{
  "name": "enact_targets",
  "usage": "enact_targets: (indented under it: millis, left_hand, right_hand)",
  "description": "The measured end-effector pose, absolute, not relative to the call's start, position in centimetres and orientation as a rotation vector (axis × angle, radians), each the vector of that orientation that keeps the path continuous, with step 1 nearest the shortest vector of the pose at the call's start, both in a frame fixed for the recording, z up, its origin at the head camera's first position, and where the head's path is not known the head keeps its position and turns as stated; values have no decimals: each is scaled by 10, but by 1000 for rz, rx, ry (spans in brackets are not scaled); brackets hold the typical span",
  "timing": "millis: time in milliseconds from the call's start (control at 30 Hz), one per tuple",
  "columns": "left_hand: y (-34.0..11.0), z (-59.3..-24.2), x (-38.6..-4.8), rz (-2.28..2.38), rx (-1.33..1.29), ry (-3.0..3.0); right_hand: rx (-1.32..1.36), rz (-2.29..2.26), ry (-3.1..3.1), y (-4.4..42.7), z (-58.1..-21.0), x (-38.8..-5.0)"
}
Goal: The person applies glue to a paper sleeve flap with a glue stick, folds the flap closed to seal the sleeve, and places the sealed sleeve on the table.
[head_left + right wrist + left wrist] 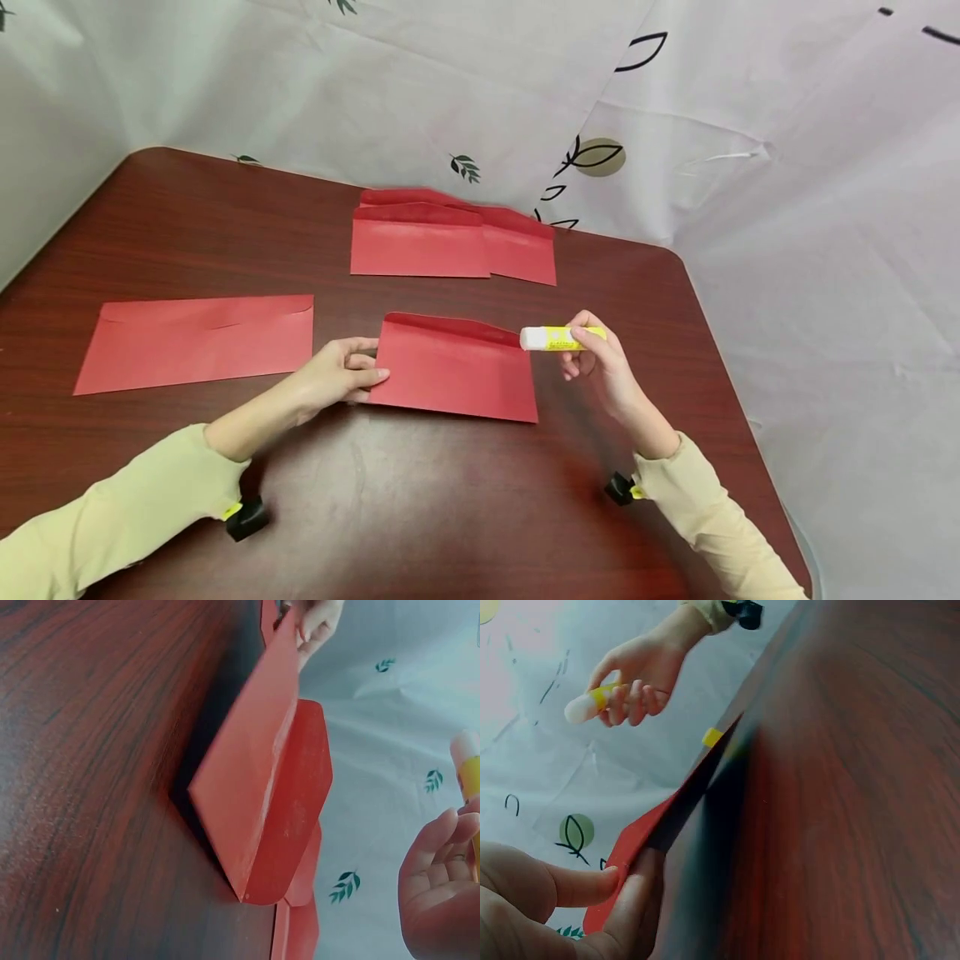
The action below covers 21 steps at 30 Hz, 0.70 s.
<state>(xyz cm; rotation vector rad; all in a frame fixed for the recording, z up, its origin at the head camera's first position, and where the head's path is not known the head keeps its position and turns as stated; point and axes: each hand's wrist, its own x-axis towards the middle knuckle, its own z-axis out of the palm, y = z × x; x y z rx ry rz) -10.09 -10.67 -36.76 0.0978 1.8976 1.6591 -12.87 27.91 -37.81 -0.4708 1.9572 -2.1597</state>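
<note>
A red envelope (453, 371) with its flap raised is tilted up off the brown table. My left hand (345, 372) pinches its left end, thumb in front and fingers behind, as the left wrist view also shows. In my right hand (600, 354) is a yellow glue stick (562, 337) with a white end pointing left, close to the envelope's upper right corner. In the right wrist view, pale streaks run along the fold between the envelope's body (251, 765) and its flap (292, 802).
Another red envelope (198, 342) with its flap folded down lies at the left. Several red envelopes (420, 250) with raised flaps overlap at the back. A small yellow object (712, 737) shows past the held envelope's far end. White patterned sheeting (375, 92) hangs behind the table.
</note>
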Motion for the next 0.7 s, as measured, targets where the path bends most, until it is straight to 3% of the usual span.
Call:
enact_targets:
  millis: [200,400,633,700]
  left_hand:
    - [-107,-368,-98,1559,209,1989]
    - [-111,-356,-91,1043,528,2491]
    - [-97,-357,-79,587,1156,2768]
    - [-92,-361,-78,455,1304,2713]
  right_hand:
    - [-408,-2166,1988,288,-402,-137]
    - [-309,-2162,2002,288,-402,-140]
    - [-127,-1867,2467,242,-334,-115]
    - [-145,-1687,2660,240,-335,-117]
